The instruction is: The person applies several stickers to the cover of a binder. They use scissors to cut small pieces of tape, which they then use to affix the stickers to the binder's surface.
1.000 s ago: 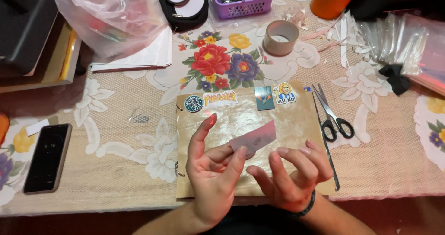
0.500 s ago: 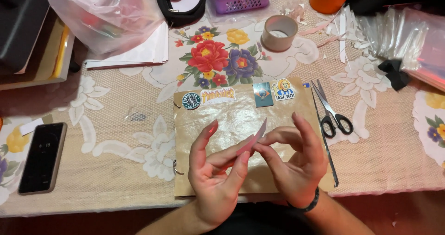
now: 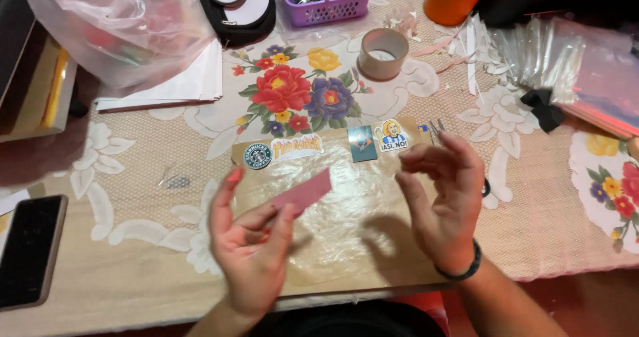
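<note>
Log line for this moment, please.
left hand: holds pink strip | right hand: empty, fingers curled | under: brown board

Matt pink paper strip [image 3: 303,192] over a glossy plastic-wrapped board [image 3: 346,210]; lace cloth [image 3: 133,177] looks rough.
</note>
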